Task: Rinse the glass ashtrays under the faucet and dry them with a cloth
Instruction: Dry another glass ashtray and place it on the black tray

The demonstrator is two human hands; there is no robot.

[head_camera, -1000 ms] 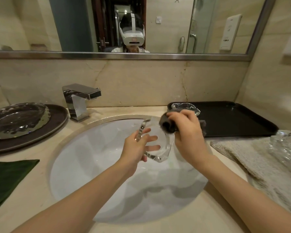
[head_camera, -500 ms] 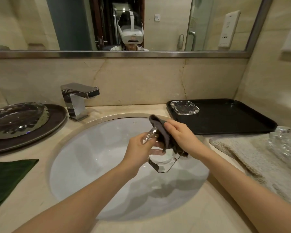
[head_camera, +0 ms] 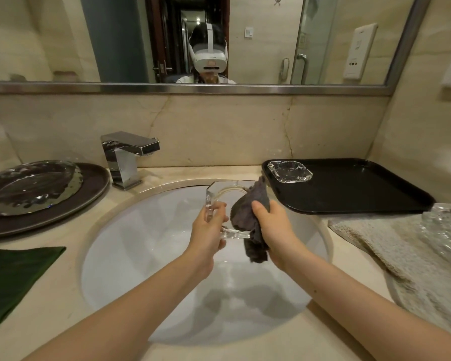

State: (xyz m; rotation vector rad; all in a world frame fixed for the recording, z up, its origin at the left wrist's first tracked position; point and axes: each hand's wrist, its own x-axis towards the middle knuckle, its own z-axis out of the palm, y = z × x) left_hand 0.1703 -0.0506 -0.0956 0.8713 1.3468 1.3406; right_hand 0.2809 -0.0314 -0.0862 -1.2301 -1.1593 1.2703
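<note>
Over the white sink basin [head_camera: 141, 256], my left hand [head_camera: 207, 231] grips a square clear glass ashtray [head_camera: 223, 195] by its left edge, holding it tilted with its hollow facing me. My right hand [head_camera: 274, 227] holds a dark grey cloth [head_camera: 248, 217] bunched against the ashtray's right side. A second clear glass ashtray [head_camera: 289, 171] sits flat in the near left corner of the black tray [head_camera: 362, 188]. The chrome faucet [head_camera: 126, 157] stands at the back left of the basin; no water runs from it.
A glass dish [head_camera: 29, 186] rests on a dark round plate [head_camera: 94, 188] at the left. A green cloth [head_camera: 13, 277] lies at the lower left. A beige towel [head_camera: 391, 246] with more glassware [head_camera: 445, 230] on it covers the counter at the right.
The ashtray has been turned more upright, hollow toward me, and raised toward the basin's back rim. My right hand slid the cloth from the top edge to its right side.
</note>
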